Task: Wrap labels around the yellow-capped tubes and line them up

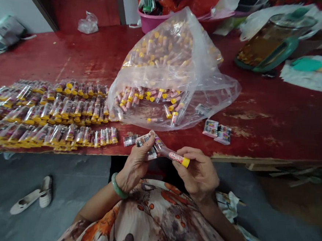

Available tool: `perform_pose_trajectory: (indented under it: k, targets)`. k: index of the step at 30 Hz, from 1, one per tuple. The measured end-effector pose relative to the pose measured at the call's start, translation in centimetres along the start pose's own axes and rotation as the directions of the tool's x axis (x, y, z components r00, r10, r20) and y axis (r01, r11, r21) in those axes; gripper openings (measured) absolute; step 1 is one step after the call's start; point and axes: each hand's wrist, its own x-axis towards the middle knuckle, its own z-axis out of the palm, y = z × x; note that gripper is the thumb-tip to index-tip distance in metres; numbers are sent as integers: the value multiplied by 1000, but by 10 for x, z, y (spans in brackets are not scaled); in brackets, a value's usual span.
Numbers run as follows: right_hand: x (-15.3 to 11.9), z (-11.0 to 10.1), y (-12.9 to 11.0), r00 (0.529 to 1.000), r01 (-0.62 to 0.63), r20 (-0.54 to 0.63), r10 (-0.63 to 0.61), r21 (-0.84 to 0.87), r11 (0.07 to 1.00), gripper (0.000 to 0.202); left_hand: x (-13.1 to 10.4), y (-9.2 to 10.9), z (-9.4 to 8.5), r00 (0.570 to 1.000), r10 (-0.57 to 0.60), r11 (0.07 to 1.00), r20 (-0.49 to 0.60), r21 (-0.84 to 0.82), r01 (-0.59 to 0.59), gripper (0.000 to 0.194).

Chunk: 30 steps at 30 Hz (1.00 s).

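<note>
My left hand [137, 161], with a green bangle at the wrist, pinches small printed cards [144, 139] near the table's front edge. In my right hand [198, 171] is the yellow-capped end of a clear tube [172, 154] with a red and white label. The tube's other end meets the cards at my left fingertips. Behind my hands lies a clear plastic bag [207, 83] holding many yellow-capped tubes. Rows of similar tubes [68, 108] are stacked on the left. Two small card stacks [216, 131] lie to the right of the bag, and a dark printed piece [130, 140] is beside my left hand.
The red table [96, 59] ends just in front of my body. A pink basin [150, 21] stands behind the bag. At the back right are a glass pitcher [268, 43] with brown liquid and some papers [304, 77]. White shoes [45, 191] lie on the floor.
</note>
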Motion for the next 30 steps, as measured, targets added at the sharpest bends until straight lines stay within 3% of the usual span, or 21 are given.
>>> perform_pose_trajectory:
  k: [3, 7, 10, 16, 18, 20, 23, 26, 30]
  targets:
    - [-4, 6, 8, 993, 121, 21, -119, -175, 977, 31, -4, 2, 1, 999, 37, 999, -14, 11, -37, 36]
    - [-9, 18, 14, 937, 340, 85, -338, -434, 834, 43, -3, 5, -7, 980, 185, 983, -72, 38, -182, 36]
    - [-9, 28, 16, 922, 380, 119, -368, -452, 807, 44, 2, 5, -17, 964, 251, 967, -93, 66, -245, 33]
    - [-4, 41, 22, 869, 493, 225, -440, -446, 747, 43, 6, 5, -30, 976, 206, 978, -72, 56, -202, 31]
    - [0, 39, 21, 875, 461, 328, -356, -340, 820, 40, 5, 8, -32, 982, 185, 982, -46, 48, -183, 29]
    - [5, 33, 18, 878, 338, 425, -221, -225, 914, 36, 4, 11, -33, 989, 151, 988, -5, 38, -150, 29]
    - [10, 25, 13, 919, 168, 385, -86, -182, 969, 38, -1, 14, -31, 996, 66, 996, 65, 54, -70, 31]
    - [12, 23, 9, 954, 173, 277, -115, -193, 966, 40, -8, 13, -25, 994, -15, 997, 107, 83, 7, 34]
    - [12, 27, 3, 946, 294, 204, -251, -223, 929, 34, -14, 8, -18, 996, -24, 997, 88, 78, 17, 41]
